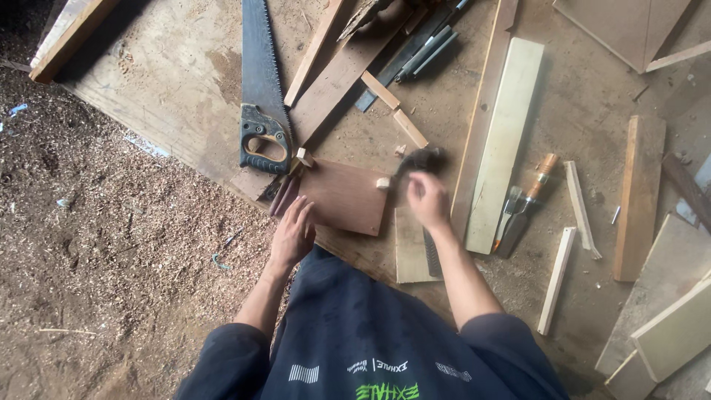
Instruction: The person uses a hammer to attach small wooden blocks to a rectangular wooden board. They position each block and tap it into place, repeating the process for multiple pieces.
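Nearest me, my left hand [292, 235] lies open, fingers flat on the reddish-brown rectangular wooden board [344, 196]. Just beyond that board's far corner, my right hand [427, 198] is clamped on a blurred dark hammer [421, 159].

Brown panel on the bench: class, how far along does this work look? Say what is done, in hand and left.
Done: the brown panel lies flat at the bench edge, with a small pale block at its right edge. In hand: the left hand steadies its near corner, while the right hand holds a blurred dark tool, perhaps a hammer. Left: cannot tell whether the block is fixed.
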